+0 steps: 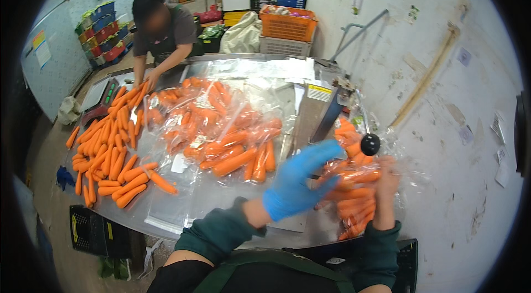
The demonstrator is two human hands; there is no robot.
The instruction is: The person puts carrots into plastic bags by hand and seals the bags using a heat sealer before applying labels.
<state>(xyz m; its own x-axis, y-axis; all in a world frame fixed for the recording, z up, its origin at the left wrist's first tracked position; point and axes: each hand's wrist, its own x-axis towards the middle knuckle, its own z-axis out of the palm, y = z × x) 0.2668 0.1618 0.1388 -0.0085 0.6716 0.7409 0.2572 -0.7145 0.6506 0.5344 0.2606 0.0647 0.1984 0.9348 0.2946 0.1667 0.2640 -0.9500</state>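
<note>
— Fingers first: what are they doing on that bag of carrots (354,196)?

— Blue-gloved fingers of the left hand (296,182) are stretched out, pressed fairly close together and laid against the near-left side of the bag. The right hand (385,182) is bare and its fingers wrap the bag's far-right side, bunching the clear plastic. So the bag sits between both hands, at the right end of the table (221,204), just near of the sealing machine (323,107) and under its black knob (369,143).

— Is the bag closed yet?

— I cannot tell; the plastic at the neck is blurred. From the grip I would judge it is being gathered for closing.

— How would you do that well?

— Keep the carrots settled low so none pokes into the neck, and hold the loose plastic flat and tight before bringing it to the machine. The gloved palm should steady the load from the side rather than squeeze, since the film is thin and carrot tips could pierce it.

— What else is about?

— A pile of filled bags (221,121) lies across the middle of the table. Loose carrots (110,149) are heaped at the left, where another person's hand (148,80) reaches in from the far side. An orange crate (287,24) stands well beyond, by the wall.
</note>
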